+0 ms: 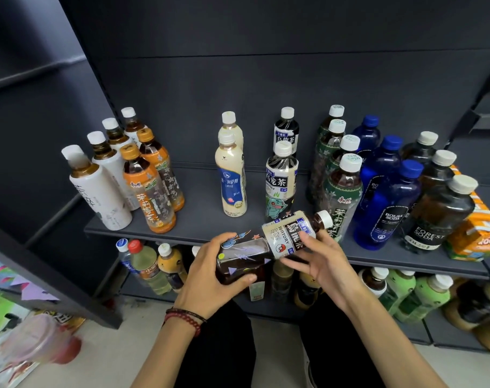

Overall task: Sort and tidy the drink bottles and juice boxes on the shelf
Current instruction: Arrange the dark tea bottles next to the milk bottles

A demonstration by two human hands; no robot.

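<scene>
At the shelf (199, 219) front edge, approx. 6 o'clock, one oolong bottle (269, 242) is gripped sideways by both hands, left hand (210, 273) at base, right hand (316, 261) at label; w/ other kinds grouped, only its place in the oolong row (281, 177) at 12 o'clock is judged left.

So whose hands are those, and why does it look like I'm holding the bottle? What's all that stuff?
There is no machine here. A person wears a camera on the head, so you see what that person sees, looking down. The left hand grips the bottom of a dark tea bottle, and the right hand holds it near the cap. The bottle lies sideways in front of the shelf. On the shelf stand groups: white bottles, orange-label bottles, creamy bottles, two matching tea bottles, green-label bottles, blue bottles and dark soda bottles. Orange juice boxes sit far right.
</scene>
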